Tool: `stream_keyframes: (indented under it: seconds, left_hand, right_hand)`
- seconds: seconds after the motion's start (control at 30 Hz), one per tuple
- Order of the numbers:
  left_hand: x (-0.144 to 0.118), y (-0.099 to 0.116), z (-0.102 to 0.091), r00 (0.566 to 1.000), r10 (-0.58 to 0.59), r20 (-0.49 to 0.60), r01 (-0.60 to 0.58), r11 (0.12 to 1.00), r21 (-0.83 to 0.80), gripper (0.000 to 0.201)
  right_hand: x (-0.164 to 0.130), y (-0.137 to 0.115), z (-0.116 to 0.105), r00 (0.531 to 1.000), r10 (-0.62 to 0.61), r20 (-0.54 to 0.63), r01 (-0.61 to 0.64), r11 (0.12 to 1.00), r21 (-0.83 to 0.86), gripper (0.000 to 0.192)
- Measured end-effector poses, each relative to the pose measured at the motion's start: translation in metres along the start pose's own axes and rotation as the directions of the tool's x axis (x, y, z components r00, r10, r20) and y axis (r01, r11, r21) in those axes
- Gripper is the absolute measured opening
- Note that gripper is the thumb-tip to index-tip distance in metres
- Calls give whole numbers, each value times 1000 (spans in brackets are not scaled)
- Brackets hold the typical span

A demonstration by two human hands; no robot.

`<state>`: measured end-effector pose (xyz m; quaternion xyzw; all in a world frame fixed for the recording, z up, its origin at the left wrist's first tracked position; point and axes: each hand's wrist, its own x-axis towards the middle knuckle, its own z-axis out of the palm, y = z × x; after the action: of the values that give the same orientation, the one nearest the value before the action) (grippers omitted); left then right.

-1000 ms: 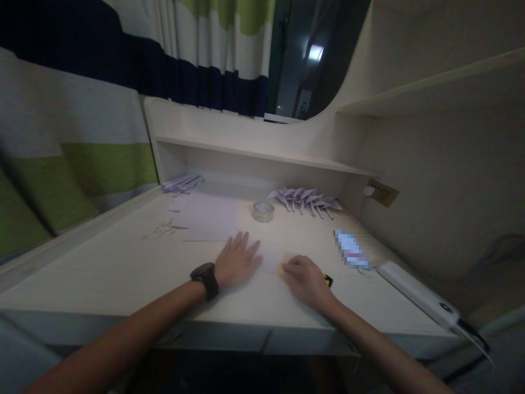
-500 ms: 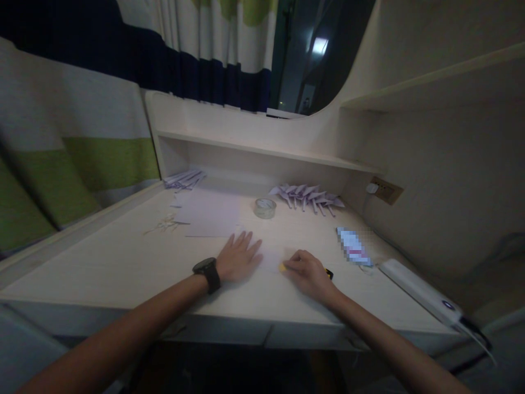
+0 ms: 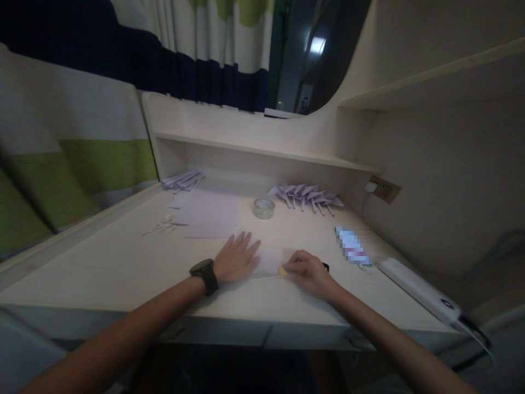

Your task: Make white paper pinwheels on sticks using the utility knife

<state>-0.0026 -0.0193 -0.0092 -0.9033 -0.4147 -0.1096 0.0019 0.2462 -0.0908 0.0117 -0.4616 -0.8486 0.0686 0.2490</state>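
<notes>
Head-camera view, dim light, looking down at a pale desk (image 3: pixel 102 273). Left hand (image 3: pixel 237 258) lies flat, palm down, fingers spread wide, pinning a small sheet of white paper (image 3: pixel 268 262) at the desk's near middle; a dark watch (image 3: pixel 204 275) sits on that wrist. Right hand (image 3: pixel 308 272) is curled closed around a yellow-and-black tool (image 3: pixel 283 271), seemingly a utility knife, its tip resting at the paper's near edge, just beside the left fingertips.

Paper looks thin, light and floppy, likely to slide or crease, so it is best held by flat pressure rather than pinching. Both forearms reach forward from the lower corners of the frame, wrists low over the desk.

Farther back sit a roll of clear tape (image 3: pixel 263 207), a larger sheet (image 3: pixel 209 216), a row of folded paper shapes (image 3: pixel 305 196), and a white power strip (image 3: pixel 418 290) at right.
</notes>
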Motion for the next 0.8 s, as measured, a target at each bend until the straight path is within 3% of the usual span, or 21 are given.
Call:
stream_keyframes:
  seconds: [0.23,0.43,0.63,0.8]
  left_hand:
    - [0,-5,-11,999,-11,-33,8,997,-79,55]
    - [-24,-17,-24,998,3,-69,-12,992,-128,50]
    - [-48,1,-37,992,101,-73,-105,993,-60,43]
    - [-42,13,-45,988,152,-39,-151,988,21,39]
  right_hand:
    - [-2,3,0,999,18,-31,-18,1000,-15,19]
    - [-6,7,-5,996,75,-43,-76,997,-18,18]
    - [-10,6,-6,986,148,-78,-150,988,-24,19]
    - [-12,7,-5,982,151,-112,-151,988,3,20]
